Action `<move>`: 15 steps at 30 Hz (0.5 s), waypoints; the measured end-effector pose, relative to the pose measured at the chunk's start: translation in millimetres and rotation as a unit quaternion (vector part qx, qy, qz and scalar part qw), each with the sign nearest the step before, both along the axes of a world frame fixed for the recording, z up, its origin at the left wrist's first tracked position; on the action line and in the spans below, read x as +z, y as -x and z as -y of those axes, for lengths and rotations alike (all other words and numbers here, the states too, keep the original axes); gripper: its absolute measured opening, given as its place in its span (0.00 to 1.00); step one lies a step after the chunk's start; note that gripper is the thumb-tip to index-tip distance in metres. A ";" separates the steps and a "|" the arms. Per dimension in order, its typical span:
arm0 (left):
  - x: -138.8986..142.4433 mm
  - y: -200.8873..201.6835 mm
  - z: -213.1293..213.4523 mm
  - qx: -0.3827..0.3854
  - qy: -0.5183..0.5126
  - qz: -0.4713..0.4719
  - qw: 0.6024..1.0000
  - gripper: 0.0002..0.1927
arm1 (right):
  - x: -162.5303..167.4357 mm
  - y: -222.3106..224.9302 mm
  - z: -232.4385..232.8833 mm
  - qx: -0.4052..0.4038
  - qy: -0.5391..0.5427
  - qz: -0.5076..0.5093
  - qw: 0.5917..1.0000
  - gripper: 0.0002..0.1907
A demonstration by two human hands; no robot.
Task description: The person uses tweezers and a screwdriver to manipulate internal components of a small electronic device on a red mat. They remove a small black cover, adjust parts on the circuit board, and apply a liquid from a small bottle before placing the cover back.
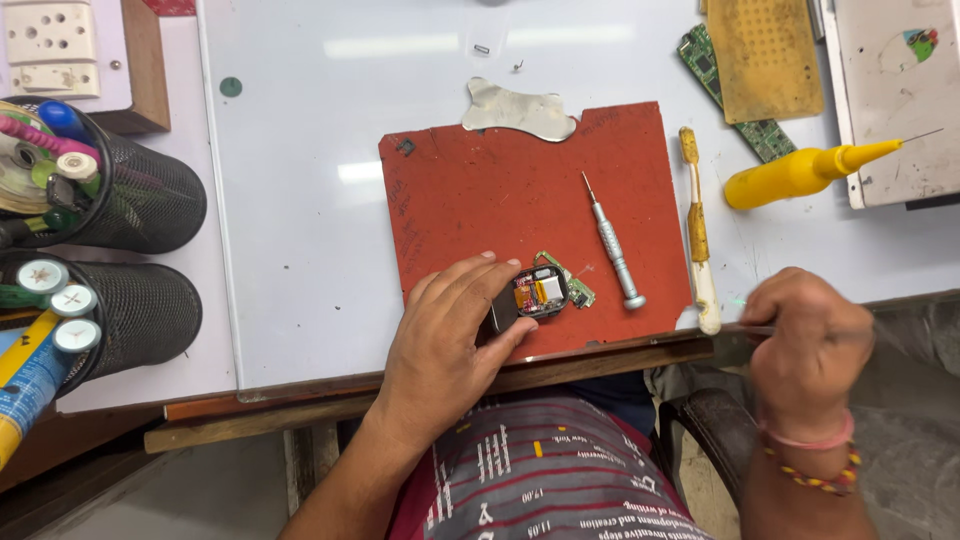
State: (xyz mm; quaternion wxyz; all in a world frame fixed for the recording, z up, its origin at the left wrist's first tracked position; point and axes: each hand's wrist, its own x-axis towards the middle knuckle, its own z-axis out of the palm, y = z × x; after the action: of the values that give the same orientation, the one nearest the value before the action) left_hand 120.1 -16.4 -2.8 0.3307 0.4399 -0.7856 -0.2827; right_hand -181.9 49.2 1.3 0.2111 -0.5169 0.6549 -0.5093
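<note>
Red mat (480,190): matt, scuffed, rough-looking. Just above it the white table top (300,200) is glossy, throwing glare. On the mat, a screwdriver (612,243) of bright knurled metal; at its right edge, a grimy plastic toothbrush (697,230). Left of it, black wire-mesh pots (150,260).

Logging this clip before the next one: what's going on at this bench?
A person's left hand steadies a small opened electronic device on a red mat, its innards and a little green board showing. The right hand is off the table's edge, fingers closed on a thin metal tool. A silver screwdriver and a stained toothbrush lie beside the device.
</note>
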 end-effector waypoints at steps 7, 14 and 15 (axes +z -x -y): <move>3.6 -1.7 -1.2 0.008 0.012 0.000 1.000 0.28 | 6.3 18.8 20.7 -0.046 -0.154 -0.182 0.970 0.16; 9.4 -13.8 -6.0 0.028 0.012 -0.013 0.999 0.31 | -1.6 0.6 33.8 0.004 -0.066 -0.294 0.954 0.13; 9.4 -21.2 -5.1 0.029 0.012 -0.018 0.999 0.32 | -3.5 -5.4 35.4 0.007 -0.046 -0.309 0.950 0.12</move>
State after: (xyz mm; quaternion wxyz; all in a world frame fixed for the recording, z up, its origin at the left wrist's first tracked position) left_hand 141.3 -11.3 6.5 0.3582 0.4538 -0.7695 -0.2714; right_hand -176.5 13.8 -2.2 0.0256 -0.6432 0.7073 -0.2921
